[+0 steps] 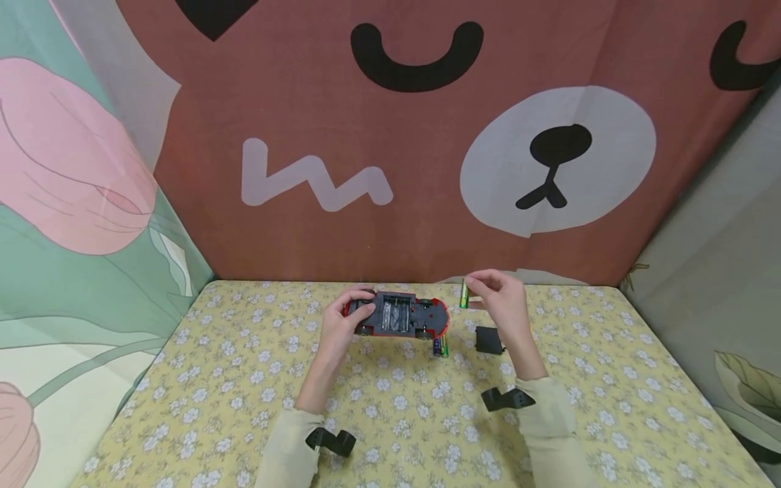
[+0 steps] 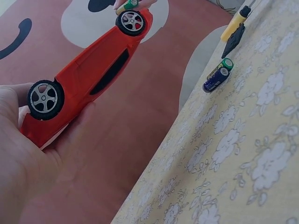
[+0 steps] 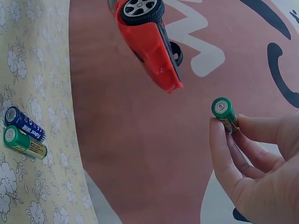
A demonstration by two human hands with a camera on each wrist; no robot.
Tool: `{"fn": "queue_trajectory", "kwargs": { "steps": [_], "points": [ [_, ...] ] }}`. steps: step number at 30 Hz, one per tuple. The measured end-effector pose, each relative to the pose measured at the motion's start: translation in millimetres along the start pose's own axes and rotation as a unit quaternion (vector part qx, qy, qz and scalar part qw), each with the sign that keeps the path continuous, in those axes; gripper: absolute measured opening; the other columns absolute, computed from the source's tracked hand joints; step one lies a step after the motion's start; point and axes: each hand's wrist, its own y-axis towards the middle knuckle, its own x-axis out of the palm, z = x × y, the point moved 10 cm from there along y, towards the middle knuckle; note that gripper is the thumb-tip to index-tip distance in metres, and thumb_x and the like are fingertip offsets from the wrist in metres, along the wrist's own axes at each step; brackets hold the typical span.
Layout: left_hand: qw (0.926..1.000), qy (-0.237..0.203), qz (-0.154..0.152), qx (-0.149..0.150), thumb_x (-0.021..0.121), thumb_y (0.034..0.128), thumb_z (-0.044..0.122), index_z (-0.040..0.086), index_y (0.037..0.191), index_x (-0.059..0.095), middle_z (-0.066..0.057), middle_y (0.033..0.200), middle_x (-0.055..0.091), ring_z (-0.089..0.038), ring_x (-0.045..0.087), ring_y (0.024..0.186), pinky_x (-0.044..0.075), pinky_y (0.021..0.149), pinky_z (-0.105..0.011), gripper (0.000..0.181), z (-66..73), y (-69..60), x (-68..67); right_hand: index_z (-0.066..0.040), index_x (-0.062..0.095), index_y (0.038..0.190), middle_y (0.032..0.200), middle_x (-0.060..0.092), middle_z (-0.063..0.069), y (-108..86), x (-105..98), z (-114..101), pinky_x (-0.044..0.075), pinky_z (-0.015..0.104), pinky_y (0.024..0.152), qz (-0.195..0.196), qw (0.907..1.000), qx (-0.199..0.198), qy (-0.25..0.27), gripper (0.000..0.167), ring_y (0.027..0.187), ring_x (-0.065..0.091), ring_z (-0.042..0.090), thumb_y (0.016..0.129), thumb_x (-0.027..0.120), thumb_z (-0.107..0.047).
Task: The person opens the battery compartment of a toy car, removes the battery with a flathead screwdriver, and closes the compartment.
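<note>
My left hand (image 1: 342,318) grips the rear of a red toy car (image 2: 93,74), held above the table with its dark underside turned up. An uncovered battery compartment (image 1: 396,314) shows in that underside. Between thumb and fingers my right hand (image 1: 505,303) pinches a green battery (image 3: 223,110), to the right of the car and apart from it. Two more batteries lie side by side on the table below the car's front: a blue battery (image 3: 25,123) and a green-and-gold battery (image 3: 25,143). Under the right wrist rests a black battery cover (image 1: 489,340).
A yellow-handled screwdriver (image 2: 236,23) lies beyond the black cover, mostly hidden by the right arm in the head view. The table (image 1: 244,400) wears a yellow floral cloth. Behind it hangs a brown curtain (image 1: 305,251) with a bear print.
</note>
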Motion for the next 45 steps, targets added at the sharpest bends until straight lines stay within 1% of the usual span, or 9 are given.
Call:
{"fn": "queue_trajectory", "kwargs": {
  "steps": [3, 6, 11, 14, 17, 24, 31, 40, 45],
  "points": [
    [1.0, -0.004, 0.003, -0.002, 0.073, 0.094, 0.003, -0.009, 0.114, 0.07, -0.02, 0.145, 0.056, -0.028, 0.057, 0.125, 0.057, 0.083, -0.028, 0.023, -1.2, 0.0, -0.8, 0.01, 0.071, 0.116, 0.1, 0.071, 0.014, 0.6, -0.3, 2.7, 0.063, 0.035, 0.071, -0.003, 1.0, 0.002, -0.003, 0.028, 0.083, 0.069, 0.012, 0.101, 0.069, -0.014],
    [1.0, -0.002, 0.005, -0.003, 0.073, 0.094, 0.003, -0.008, 0.114, 0.07, -0.015, 0.142, 0.059, -0.028, 0.057, 0.124, 0.058, 0.083, -0.028, 0.023, -1.5, 0.1, -1.4, 0.01, 0.071, 0.116, 0.102, 0.071, 0.017, 1.1, -0.9, 5.2, 0.063, 0.035, 0.072, -0.005, 1.0, 0.004, -0.001, 0.028, 0.084, 0.069, 0.012, 0.101, 0.069, -0.014],
    [1.0, 0.005, 0.006, -0.003, 0.073, 0.0943, 0.005, -0.006, 0.114, 0.071, -0.012, 0.14, 0.061, -0.027, 0.059, 0.122, 0.057, 0.082, -0.028, 0.023, -1.3, 0.6, -2.1, 0.01, 0.071, 0.116, 0.099, 0.072, 0.012, 2.7, -1.3, 10.5, 0.063, 0.042, 0.076, -0.009, 0.9998, 0.016, -0.001, 0.028, 0.083, 0.069, 0.01, 0.101, 0.069, -0.013],
    [0.9999, 0.007, 0.008, -0.003, 0.073, 0.0942, 0.005, -0.006, 0.114, 0.071, -0.01, 0.139, 0.062, -0.027, 0.059, 0.12, 0.058, 0.082, -0.028, 0.022, -0.6, 0.2, -2.3, 0.011, 0.07, 0.116, 0.096, 0.072, 0.008, 3.9, -0.7, 14.7, 0.063, 0.043, 0.076, -0.012, 0.9996, 0.026, -0.001, 0.028, 0.082, 0.069, 0.009, 0.101, 0.069, -0.012],
    [0.9999, 0.005, 0.009, -0.005, 0.073, 0.0939, 0.004, -0.007, 0.114, 0.071, -0.009, 0.138, 0.062, -0.027, 0.059, 0.119, 0.058, 0.081, -0.029, 0.023, 0.1, -0.4, -2.0, 0.013, 0.069, 0.117, 0.096, 0.072, 0.007, 4.1, -0.1, 18.4, 0.063, 0.041, 0.076, -0.015, 0.9992, 0.036, -0.001, 0.029, 0.081, 0.068, 0.008, 0.101, 0.068, -0.011],
    [1.0, 0.002, 0.008, -0.005, 0.073, 0.0942, 0.003, -0.008, 0.115, 0.07, -0.009, 0.139, 0.062, -0.027, 0.059, 0.12, 0.058, 0.08, -0.028, 0.023, 0.0, -0.6, -1.8, 0.013, 0.069, 0.116, 0.095, 0.072, 0.007, 4.7, -0.2, 22.9, 0.062, 0.03, 0.071, -0.017, 0.9988, 0.045, -0.007, 0.026, 0.081, 0.069, 0.01, 0.102, 0.067, -0.009],
    [0.9999, 0.002, 0.012, -0.003, 0.073, 0.0935, 0.002, -0.009, 0.114, 0.07, -0.01, 0.137, 0.063, -0.026, 0.06, 0.118, 0.058, 0.08, -0.028, 0.023, 1.4, -0.2, -1.9, 0.01, 0.069, 0.116, 0.095, 0.072, 0.008, 6.8, 1.1, 34.0, 0.063, 0.04, 0.078, -0.024, 0.9974, 0.065, -0.018, 0.025, 0.083, 0.07, 0.015, 0.102, 0.067, -0.01],
    [0.9999, -0.006, 0.011, -0.003, 0.072, 0.0932, 0.0, -0.011, 0.113, 0.069, -0.01, 0.136, 0.063, -0.027, 0.06, 0.117, 0.059, 0.08, -0.029, 0.023, 0.5, -0.5, -1.7, 0.011, 0.068, 0.121, 0.102, 0.072, 0.013, 8.4, 4.7, 44.6, 0.062, 0.043, 0.081, -0.043, 0.9951, 0.082, -0.034, 0.028, 0.082, 0.07, 0.016, 0.102, 0.065, -0.011],
    [0.9999, -0.007, 0.011, -0.003, 0.072, 0.093, 0.0, -0.011, 0.113, 0.069, -0.01, 0.136, 0.063, -0.027, 0.061, 0.117, 0.059, 0.081, -0.029, 0.023, 0.1, 0.1, -1.7, 0.011, 0.069, 0.121, 0.103, 0.072, 0.015, 9.3, 6.7, 49.6, 0.062, 0.04, 0.078, -0.057, 0.9937, 0.087, -0.043, 0.028, 0.079, 0.069, 0.014, 0.102, 0.066, -0.01]
  ]
}}
